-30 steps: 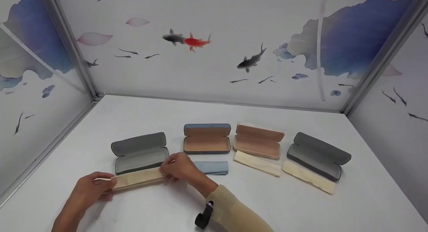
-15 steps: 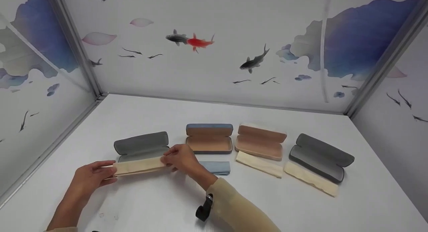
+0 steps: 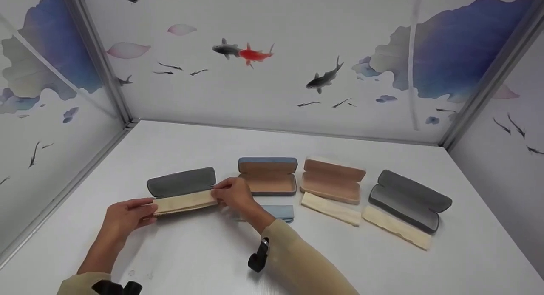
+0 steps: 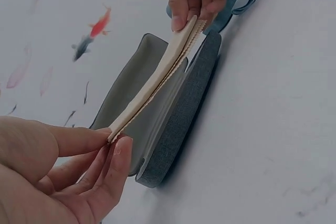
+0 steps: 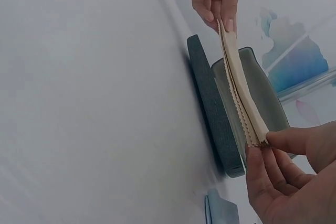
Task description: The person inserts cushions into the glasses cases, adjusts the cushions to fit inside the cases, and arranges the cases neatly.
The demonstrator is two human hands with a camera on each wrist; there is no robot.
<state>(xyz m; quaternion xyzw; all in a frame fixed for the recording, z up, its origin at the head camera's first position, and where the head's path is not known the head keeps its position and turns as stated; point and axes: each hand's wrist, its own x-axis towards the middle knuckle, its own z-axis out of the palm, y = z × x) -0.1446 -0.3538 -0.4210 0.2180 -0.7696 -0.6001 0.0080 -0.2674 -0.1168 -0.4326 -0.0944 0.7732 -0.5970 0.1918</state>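
A folded cream cleaning cloth [image 3: 185,202] is stretched lengthwise between both hands. My left hand [image 3: 129,216] pinches its left end between thumb and fingers, and my right hand [image 3: 236,197] pinches the right end. Behind and beneath the cloth stands an open dark grey glasses case [image 3: 182,182]; in the head view the cloth covers its lower half. Layered folds and a zigzag-cut edge show on the cloth [image 4: 152,85] in the left wrist view. Seen from the right wrist, the cloth [image 5: 239,82] hangs over the case's opening, along its length.
To the right stand an open blue glasses case [image 3: 267,184], an open pink one [image 3: 330,187] and another grey one [image 3: 403,203]. In front of them lie a folded blue cloth [image 3: 278,212] and two cream cloths [image 3: 331,209] [image 3: 397,228]. Printed walls enclose the white table [image 3: 204,261].
Both hands have carried the cloth away from the table's front, from before the grey case to over its lower half. The other cases and cloths stay put.
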